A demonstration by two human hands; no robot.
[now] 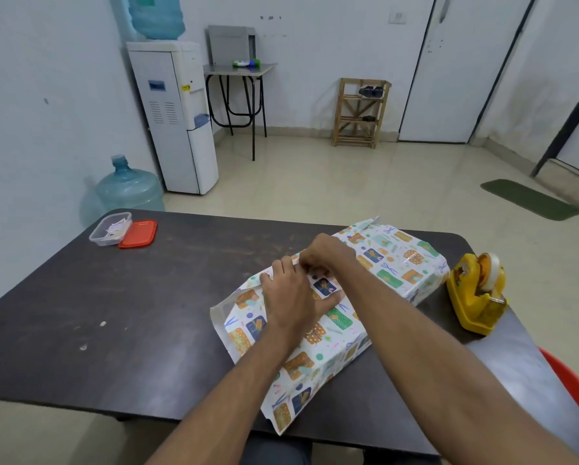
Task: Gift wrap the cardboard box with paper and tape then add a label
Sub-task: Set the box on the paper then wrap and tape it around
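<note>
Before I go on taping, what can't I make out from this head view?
Head view only:
Cardboard box: wholly covered by wrapping paper.
Seam and any tape on it: under the left hand and right hand.
What the right hand's fingers hold: curled out of sight.
Slips in the clear container: too small to read.

White walls [46,95] meet a pale tiled floor [348,182]. A water dispenser [177,119] stands at the left with a spare bottle [129,187] near it on the floor. A small metal table [239,70], a wooden shoe rack [360,112] and a white door [455,78] line the far wall.
</note>
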